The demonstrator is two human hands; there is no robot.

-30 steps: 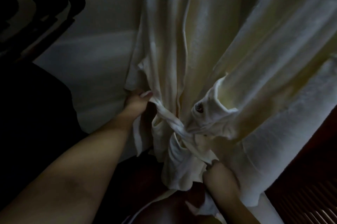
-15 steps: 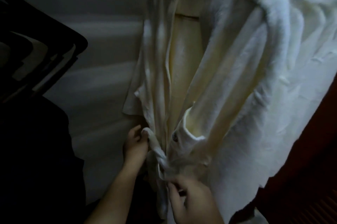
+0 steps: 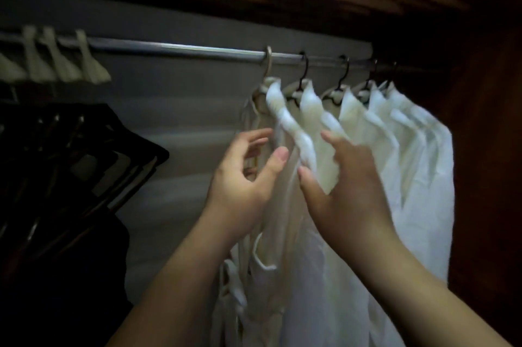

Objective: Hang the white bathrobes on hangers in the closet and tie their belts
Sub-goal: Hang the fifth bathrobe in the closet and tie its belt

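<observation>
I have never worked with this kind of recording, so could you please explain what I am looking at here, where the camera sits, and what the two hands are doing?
There is no machine: a person wears one camera on the head, looking into a dim closet. A metal rail carries white bathrobes on hangers; pale empty hangers hang further left, dark ones below. The left hand and right hand are raised, fingers spread, at the collar of the nearest bathrobe. Neither clearly grips anything; the picture is blurred.

You've got five white bathrobes (image 3: 353, 205) hanging on one closet rod (image 3: 183, 50), three pale empty hangers (image 3: 65, 61) bunched at its left end, and your two hands, left hand (image 3: 240, 180) and right hand (image 3: 344, 188), both up.
</observation>
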